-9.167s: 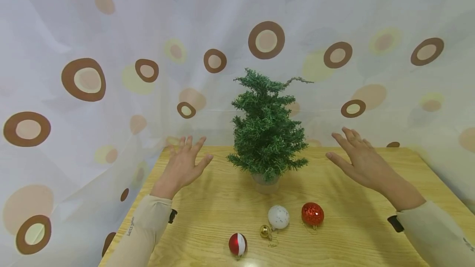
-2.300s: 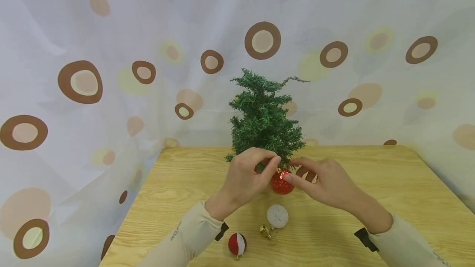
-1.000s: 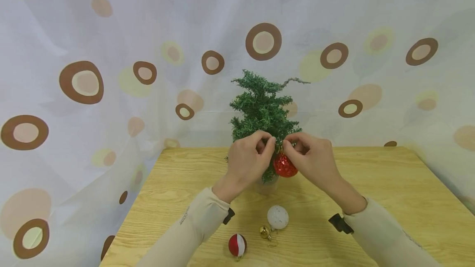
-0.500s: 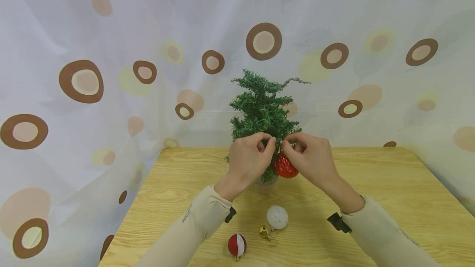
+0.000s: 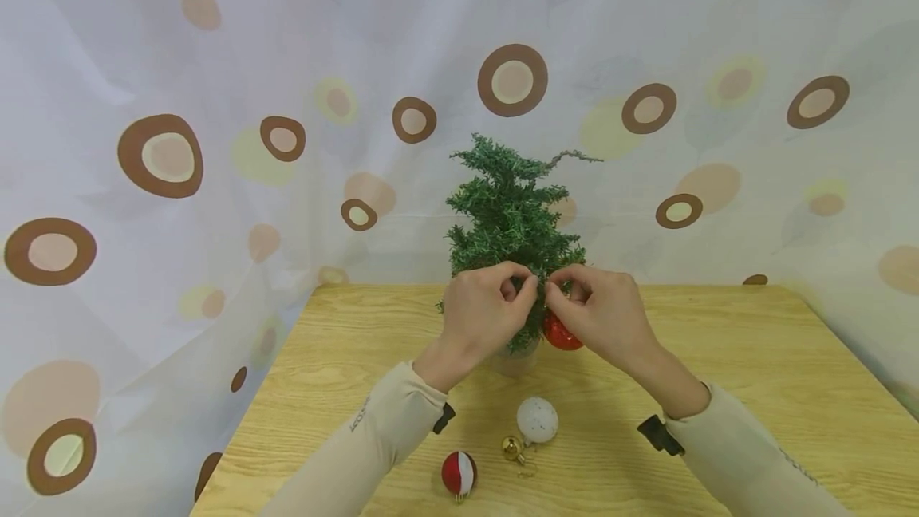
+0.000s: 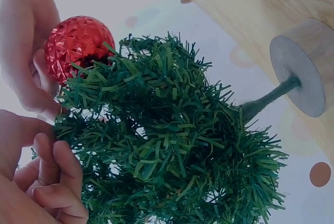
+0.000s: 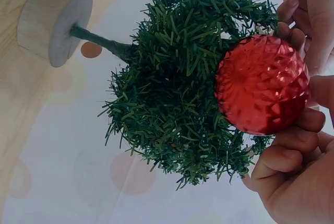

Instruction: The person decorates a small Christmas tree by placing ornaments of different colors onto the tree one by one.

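A small green Christmas tree [image 5: 506, 214] stands on the table in a round pale base [image 7: 44, 20]. A shiny red Christmas bauble [image 5: 563, 333] hangs at the front right of its lower branches, beneath my fingertips. My right hand [image 5: 606, 313] pinches thumb against forefinger just above the bauble, at its string. Opposite it, my left hand [image 5: 479, 313] pinches too, its fingertips a short gap away, by a branch tip. The thread is too fine to make out. In the right wrist view the faceted bauble [image 7: 261, 85] covers part of the right fingertips.
Nearer me on the wooden table [image 5: 345, 373] lie a white speckled bauble [image 5: 537, 420], a small gold bauble [image 5: 512, 447] with a loop, and a red-and-white bauble [image 5: 459, 473]. A spotted cloth [image 5: 431, 22] hangs behind and to the left.
At first both hands hovered open and the red bauble lay on the table. It was then lifted to the tree between both hands. Lately it shifted slightly right and down.
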`<state>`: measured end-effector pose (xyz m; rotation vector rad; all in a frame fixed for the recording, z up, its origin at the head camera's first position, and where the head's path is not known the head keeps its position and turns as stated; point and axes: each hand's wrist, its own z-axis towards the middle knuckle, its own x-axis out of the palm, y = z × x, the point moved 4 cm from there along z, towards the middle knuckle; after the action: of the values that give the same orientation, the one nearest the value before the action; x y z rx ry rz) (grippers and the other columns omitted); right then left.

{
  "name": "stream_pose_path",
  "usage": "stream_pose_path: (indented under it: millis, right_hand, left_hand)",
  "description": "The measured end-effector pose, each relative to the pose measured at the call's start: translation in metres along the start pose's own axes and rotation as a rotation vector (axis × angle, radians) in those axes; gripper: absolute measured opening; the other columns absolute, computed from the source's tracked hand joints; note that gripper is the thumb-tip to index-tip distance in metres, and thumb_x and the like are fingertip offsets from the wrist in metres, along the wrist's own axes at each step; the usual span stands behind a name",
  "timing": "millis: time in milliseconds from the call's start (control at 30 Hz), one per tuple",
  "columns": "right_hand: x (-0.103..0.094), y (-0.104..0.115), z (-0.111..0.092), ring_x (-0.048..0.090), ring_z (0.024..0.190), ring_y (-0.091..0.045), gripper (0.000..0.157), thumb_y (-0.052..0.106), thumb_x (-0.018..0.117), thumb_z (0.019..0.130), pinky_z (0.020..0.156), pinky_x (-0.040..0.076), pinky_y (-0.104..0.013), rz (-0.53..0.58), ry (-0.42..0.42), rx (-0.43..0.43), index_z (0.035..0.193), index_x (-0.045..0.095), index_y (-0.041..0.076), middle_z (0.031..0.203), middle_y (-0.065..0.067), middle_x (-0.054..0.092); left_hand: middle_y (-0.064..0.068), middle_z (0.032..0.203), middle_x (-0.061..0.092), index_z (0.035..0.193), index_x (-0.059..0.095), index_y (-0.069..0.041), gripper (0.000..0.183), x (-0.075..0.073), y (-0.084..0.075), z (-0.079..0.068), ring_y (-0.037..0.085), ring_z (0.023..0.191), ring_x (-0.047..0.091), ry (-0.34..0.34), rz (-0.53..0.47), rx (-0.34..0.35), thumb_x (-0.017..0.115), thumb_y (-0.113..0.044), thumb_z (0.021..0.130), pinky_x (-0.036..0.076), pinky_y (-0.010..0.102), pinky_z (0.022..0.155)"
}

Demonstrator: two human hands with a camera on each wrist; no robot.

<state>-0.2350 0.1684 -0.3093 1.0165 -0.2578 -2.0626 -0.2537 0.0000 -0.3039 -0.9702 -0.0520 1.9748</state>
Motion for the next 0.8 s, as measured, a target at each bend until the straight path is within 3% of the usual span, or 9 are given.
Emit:
stream_pose_path:
  millis: [100, 167, 367, 467, 633, 800]
  right_hand:
    - [0.0, -0.001, -0.001, 0.036, 0.044, 0.0, 0.011, 0.005, 0.071, 0.096, 0.047, 0.036, -0.024, -0.004, -0.001, -0.005, 0.097, 0.081, 0.007, 0.054, 0.009, 0.049]
    - [0.0, -0.001, -0.001, 0.036, 0.045, 0.0, 0.011, 0.005, 0.071, 0.096, 0.047, 0.035, -0.024, -0.01, -0.004, -0.01, 0.097, 0.081, 0.007, 0.054, 0.009, 0.049]
    - [0.0, 0.0, -0.001, 0.036, 0.045, 0.0, 0.009, 0.006, 0.072, 0.095, 0.047, 0.035, -0.024, -0.016, -0.003, -0.026, 0.096, 0.081, 0.008, 0.053, 0.01, 0.049]
    - [-0.001, 0.0, -0.001, 0.035, 0.045, 0.0, 0.009, 0.007, 0.072, 0.095, 0.048, 0.035, -0.024, -0.023, -0.002, -0.023, 0.096, 0.082, 0.009, 0.053, 0.01, 0.047]
    - [-0.001, 0.0, -0.002, 0.034, 0.045, -0.001, 0.01, 0.007, 0.072, 0.095, 0.05, 0.033, -0.025, -0.022, 0.006, -0.006, 0.097, 0.082, 0.009, 0.052, 0.01, 0.046]
    - [-0.001, 0.0, -0.004, 0.035, 0.046, -0.001, 0.01, 0.007, 0.072, 0.096, 0.052, 0.035, -0.025, -0.024, 0.011, -0.002, 0.097, 0.082, 0.009, 0.053, 0.011, 0.047]
  left_hand:
    - [-0.003, 0.058, 0.062, 0.101, 0.082, -0.01, 0.016, -0.001, 0.0, 0.0, 0.001, 0.045, 0.042, -0.007, -0.026, 0.002, 0.069, -0.02, 0.101, 0.031, 0.014, 0.045]
    - [-0.002, 0.061, 0.063, 0.101, 0.081, -0.009, 0.015, -0.004, 0.002, -0.001, 0.003, 0.048, 0.047, -0.048, -0.057, 0.007, 0.07, -0.019, 0.101, 0.036, 0.015, 0.047]
    - [0.006, 0.072, 0.069, 0.102, 0.077, -0.003, 0.013, -0.028, 0.013, -0.002, 0.017, 0.062, 0.065, -0.334, -0.126, 0.041, 0.074, -0.014, 0.099, 0.051, 0.028, 0.056]
    - [0.01, 0.082, 0.071, 0.109, 0.076, -0.002, 0.018, -0.036, 0.021, -0.003, 0.022, 0.072, 0.068, -0.416, -0.116, 0.007, 0.074, -0.017, 0.098, 0.051, 0.033, 0.056]
    - [0.013, 0.099, 0.074, 0.118, 0.077, -0.006, 0.025, -0.037, 0.034, -0.005, 0.028, 0.09, 0.07, -0.416, -0.083, -0.099, 0.074, -0.023, 0.099, 0.058, 0.041, 0.065]
    - [0.013, 0.114, 0.078, 0.122, 0.077, -0.008, 0.028, -0.032, 0.042, -0.008, 0.03, 0.103, 0.073, -0.342, -0.092, -0.152, 0.072, -0.026, 0.101, 0.061, 0.047, 0.078]
